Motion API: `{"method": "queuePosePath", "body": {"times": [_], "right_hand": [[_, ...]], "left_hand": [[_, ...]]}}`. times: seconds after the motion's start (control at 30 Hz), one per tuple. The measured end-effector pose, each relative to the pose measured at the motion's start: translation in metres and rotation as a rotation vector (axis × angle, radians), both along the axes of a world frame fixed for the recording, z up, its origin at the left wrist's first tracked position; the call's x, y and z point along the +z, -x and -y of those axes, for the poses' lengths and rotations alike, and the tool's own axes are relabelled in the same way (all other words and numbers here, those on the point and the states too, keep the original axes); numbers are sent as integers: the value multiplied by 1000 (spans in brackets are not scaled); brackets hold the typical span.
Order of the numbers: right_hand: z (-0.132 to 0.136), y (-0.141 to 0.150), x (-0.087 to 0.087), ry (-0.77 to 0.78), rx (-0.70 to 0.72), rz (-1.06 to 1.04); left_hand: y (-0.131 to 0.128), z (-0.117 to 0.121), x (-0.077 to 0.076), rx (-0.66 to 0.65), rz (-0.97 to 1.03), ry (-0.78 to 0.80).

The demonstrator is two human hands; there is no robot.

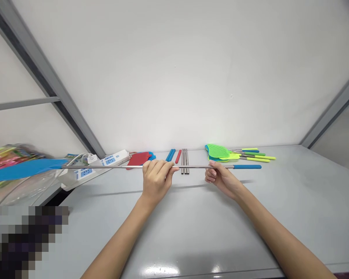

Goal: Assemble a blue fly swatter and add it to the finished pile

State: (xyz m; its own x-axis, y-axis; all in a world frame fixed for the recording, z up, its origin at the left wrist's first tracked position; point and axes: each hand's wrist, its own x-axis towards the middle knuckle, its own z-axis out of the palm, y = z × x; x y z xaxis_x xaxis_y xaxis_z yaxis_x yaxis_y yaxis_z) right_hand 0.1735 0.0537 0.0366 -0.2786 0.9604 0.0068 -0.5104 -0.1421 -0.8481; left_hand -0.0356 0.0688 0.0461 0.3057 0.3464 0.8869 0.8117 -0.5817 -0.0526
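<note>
A fly swatter (pixel 93 167) with a blue paddle, a long thin metal rod and a blue grip stretches sideways above the table. Its paddle lies at the far left and its grip at the right. My left hand (pixel 157 176) is closed around the middle of the rod. My right hand (pixel 219 176) pinches the rod just left of the blue grip. Behind my hands lie several metal tubes (pixel 185 155), a red handle grip (pixel 178 156) and blue handle grips (pixel 170 155).
Green and blue fly swatters (pixel 219 152) are piled at the back right. Red and blue paddles (pixel 138 159) lie back left beside a white power strip (pixel 110 160) with a cable. Plastic-wrapped colourful items (pixel 14 155) sit at the far left. A white wall (pixel 174 77) closes off the grey table (pixel 192 224).
</note>
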Motion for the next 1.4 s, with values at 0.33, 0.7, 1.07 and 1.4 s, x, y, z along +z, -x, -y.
{"method": "queuePosePath", "body": {"times": [0.33,0.7,1.07,1.4], "right_hand": [[-2,0,-2,24,-17,-9],[-3,-1,-9,-3,104,93],[-4,7,-13,22,58,49],[-3,12,-16,38,67,-43]], "left_hand": [[-1,-2,1,-10,20,41],[3,-6,-1,-24,35,62],[-1,-4,-1,-31,60,-15],[-29,17,-18,-344,98,450]]}}
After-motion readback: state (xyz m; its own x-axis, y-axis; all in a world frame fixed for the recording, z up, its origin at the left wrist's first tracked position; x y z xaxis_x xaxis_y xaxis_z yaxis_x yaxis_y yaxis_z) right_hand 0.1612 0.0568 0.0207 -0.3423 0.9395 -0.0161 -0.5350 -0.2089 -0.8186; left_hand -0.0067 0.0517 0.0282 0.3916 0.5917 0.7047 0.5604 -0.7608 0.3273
